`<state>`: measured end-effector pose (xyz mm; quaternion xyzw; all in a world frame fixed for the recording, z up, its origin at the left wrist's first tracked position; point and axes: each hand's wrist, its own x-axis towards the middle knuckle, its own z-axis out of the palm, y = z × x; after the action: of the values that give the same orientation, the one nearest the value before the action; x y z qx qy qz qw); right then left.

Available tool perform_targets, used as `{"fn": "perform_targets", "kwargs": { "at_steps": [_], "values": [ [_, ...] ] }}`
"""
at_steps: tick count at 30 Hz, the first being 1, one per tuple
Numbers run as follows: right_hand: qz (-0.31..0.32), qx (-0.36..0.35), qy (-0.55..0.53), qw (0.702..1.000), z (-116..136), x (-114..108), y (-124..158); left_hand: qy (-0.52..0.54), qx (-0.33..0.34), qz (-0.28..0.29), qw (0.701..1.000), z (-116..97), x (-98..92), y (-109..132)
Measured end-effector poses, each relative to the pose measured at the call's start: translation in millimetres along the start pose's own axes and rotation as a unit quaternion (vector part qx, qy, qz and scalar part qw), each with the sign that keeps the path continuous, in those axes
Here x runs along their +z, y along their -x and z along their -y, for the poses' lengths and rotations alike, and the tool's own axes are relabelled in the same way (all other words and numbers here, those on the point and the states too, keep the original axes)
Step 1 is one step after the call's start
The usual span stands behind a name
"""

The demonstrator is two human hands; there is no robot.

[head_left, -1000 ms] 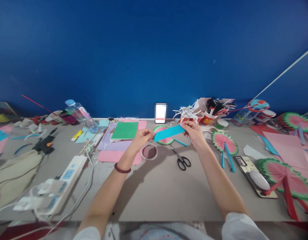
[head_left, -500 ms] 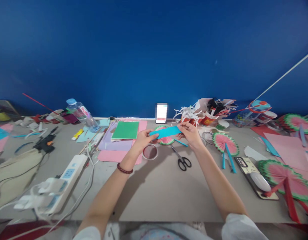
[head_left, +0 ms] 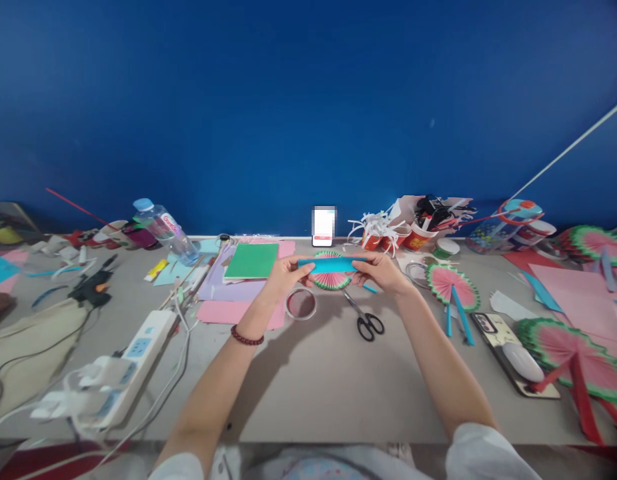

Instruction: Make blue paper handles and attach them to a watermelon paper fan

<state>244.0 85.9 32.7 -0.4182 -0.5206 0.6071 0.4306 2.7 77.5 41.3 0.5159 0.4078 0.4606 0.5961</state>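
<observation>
A blue paper strip (head_left: 333, 265) is stretched level between my two hands, above the table. My left hand (head_left: 289, 272) pinches its left end, thumb on the near face. At the other end my right hand (head_left: 377, 270) grips it the same way. Behind and below the strip, a round pleated paper fan (head_left: 331, 281), pink with a green edge, is partly covered by it. Black-handled scissors (head_left: 369, 327) lie on the table just below my right hand. A roll of clear tape (head_left: 301, 304) lies beneath my left hand.
Green paper (head_left: 251, 261) lies on pink and purple sheets at left. A power strip (head_left: 138, 360), cables and a tilted bottle (head_left: 168, 230) are farther left. At right are a finished-looking fan (head_left: 453, 285), a phone (head_left: 513, 357) under a mouse (head_left: 522, 362), and cups (head_left: 419, 237) at the back.
The blue strip has gone from slanting up to the right to nearly level, and its upper edge looks darker and folded. My right hand has come slightly lower.
</observation>
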Motion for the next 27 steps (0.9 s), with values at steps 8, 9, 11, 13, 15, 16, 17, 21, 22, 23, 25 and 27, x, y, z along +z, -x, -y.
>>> {"fn": "perform_targets", "kwargs": {
  "at_steps": [8, 9, 11, 13, 15, 16, 17, 21, 22, 23, 25, 27],
  "values": [
    [0.109, 0.028, -0.029, 0.993, -14.2, -21.4, -1.9, 0.037, 0.006, 0.101, 0.994, -1.0, -12.8, 3.2],
    [0.126, 0.029, -0.024, 0.991, -14.9, -24.4, -1.5, 0.040, 0.005, 0.116, 0.992, 0.2, -14.6, 3.0],
    [0.150, 0.025, -0.015, 0.988, -15.3, -30.2, -0.4, 0.042, 0.006, 0.140, 0.989, 3.1, -19.0, 1.5],
    [0.145, 0.006, -0.022, 0.989, -14.1, -35.7, 1.0, 0.045, 0.006, 0.141, 0.989, 4.8, -24.4, -0.6],
    [0.115, -0.020, -0.044, 0.992, -11.3, -40.1, 2.6, 0.060, 0.008, 0.114, 0.992, 3.8, -30.2, -2.2],
    [0.099, -0.029, -0.052, 0.993, -9.3, -41.5, 3.4, 0.067, 0.010, 0.095, 0.993, 2.4, -32.8, -2.6],
    [0.088, -0.033, -0.055, 0.994, -6.9, -42.1, 4.1, 0.069, 0.012, 0.077, 0.995, 0.5, -35.0, -2.7],
    [0.092, -0.037, -0.028, 0.995, 4.2, -32.9, 7.1, 0.043, 0.010, 0.042, 0.998, -6.1, -37.3, -1.0],
    [0.099, -0.040, -0.014, 0.994, 6.6, -28.1, 7.7, 0.033, 0.009, 0.045, 0.998, -6.5, -36.5, -0.6],
    [0.105, -0.042, 0.006, 0.994, 8.6, -22.8, 8.1, 0.024, 0.008, 0.052, 0.998, -6.4, -35.2, -0.4],
    [0.103, -0.048, 0.059, 0.992, 10.9, -12.7, 8.5, 0.011, 0.003, 0.069, 0.998, -5.3, -32.1, -0.5],
    [0.086, -0.047, 0.110, 0.989, 11.5, -5.5, 8.3, 0.006, -0.007, 0.081, 0.997, -3.8, -29.0, -0.9]
  ]
}}
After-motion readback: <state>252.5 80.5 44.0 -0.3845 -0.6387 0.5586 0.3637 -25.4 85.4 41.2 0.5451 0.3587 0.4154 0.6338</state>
